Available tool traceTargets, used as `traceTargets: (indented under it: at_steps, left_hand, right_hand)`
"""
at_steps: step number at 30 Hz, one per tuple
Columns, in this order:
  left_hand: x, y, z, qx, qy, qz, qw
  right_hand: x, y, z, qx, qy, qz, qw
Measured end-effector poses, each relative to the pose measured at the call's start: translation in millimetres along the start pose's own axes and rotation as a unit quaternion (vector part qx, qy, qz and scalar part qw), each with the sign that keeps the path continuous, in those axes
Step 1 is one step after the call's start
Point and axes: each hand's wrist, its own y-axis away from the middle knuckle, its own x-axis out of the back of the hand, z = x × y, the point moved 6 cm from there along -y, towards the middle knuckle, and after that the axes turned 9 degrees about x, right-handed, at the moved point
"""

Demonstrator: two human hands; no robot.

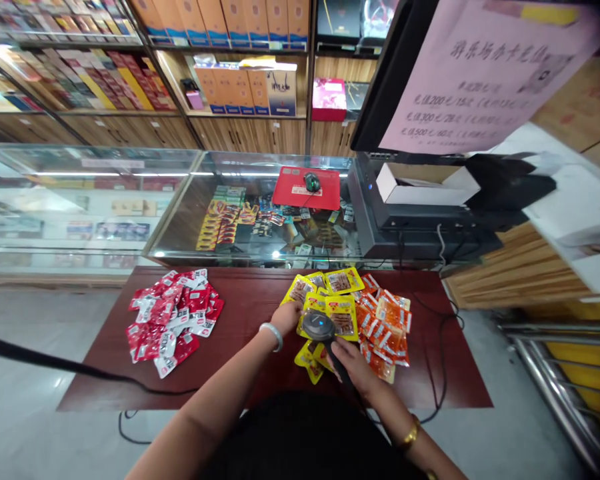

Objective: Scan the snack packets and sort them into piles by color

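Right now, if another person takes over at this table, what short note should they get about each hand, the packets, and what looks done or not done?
Left hand: resting on the yellow packets, fingers on one at the pile's left edge.
Right hand: grip closed on the scanner, head held over a yellow packet.
Packets: red pile at the left of the table, apart from both hands; yellow pile in the middle; orange pile right beside it.
Done: packets lie grouped by colour.
Left: the pictures do not show which packets are already scanned; the scanner is at the yellow pile.
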Motion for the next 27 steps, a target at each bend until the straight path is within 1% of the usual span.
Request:
traceTargets:
  at_steps: [2,4,6,9,12,15,18,19,22,24,26,27]
  left_hand:
    - [-0.3,4.6,-0.9,0.004,-0.061,0.014,0.998]
    - [1.4,10.9,-4.3,0.019,-0.08,0.02,0.996]
    - [5.2,18.7,-10.4,0.041,-0.085,0.027,0.995]
    - [15.7,33.1,-25.2,0.061,-0.04,0.034,0.997]
    - [35.8,50.2,-50.7,0.063,0.028,0.051,0.996]
    - [69.7,68.5,-90.8,0.077,0.056,0.103,0.99]
    - [115.8,87.8,-138.3,0.1,0.059,0.186,0.976]
    - [131.7,94.2,-154.0,0.107,0.061,0.205,0.971]
    - [178.5,113.1,-197.6,0.121,0.062,0.238,0.962]
    - [208.2,125.2,-221.9,0.125,0.067,0.255,0.956]
    - [233.9,134.7,-240.1,0.129,0.074,0.271,0.951]
    - [244.0,137.5,-245.9,0.131,0.074,0.275,0.95]
  right_hand:
    - [4.7,0.6,0.5,-0.01,-0.015,0.009,1.0]
    - [7.1,-0.2,1.3,-0.019,-0.036,0.019,0.999]
    - [5.2,-1.9,2.5,-0.029,-0.049,0.015,0.998]
    - [-5.3,-3.9,5.0,-0.04,-0.047,-0.003,0.998]
    - [-24.3,-3.4,8.3,-0.039,-0.034,-0.014,0.999]
    - [-51.6,-0.6,15.6,-0.049,-0.024,-0.018,0.998]
    - [-84.5,1.4,24.4,-0.053,-0.017,-0.02,0.998]
    - [-96.7,1.3,27.2,-0.052,-0.017,-0.023,0.998]
    - [-135.9,-1.9,33.7,-0.047,-0.021,-0.049,0.997]
    - [-163.0,-6.6,34.6,-0.039,-0.017,-0.077,0.996]
    - [-189.6,-13.1,31.2,-0.027,-0.011,-0.104,0.994]
    - [-202.6,-16.8,27.9,-0.019,-0.008,-0.116,0.993]
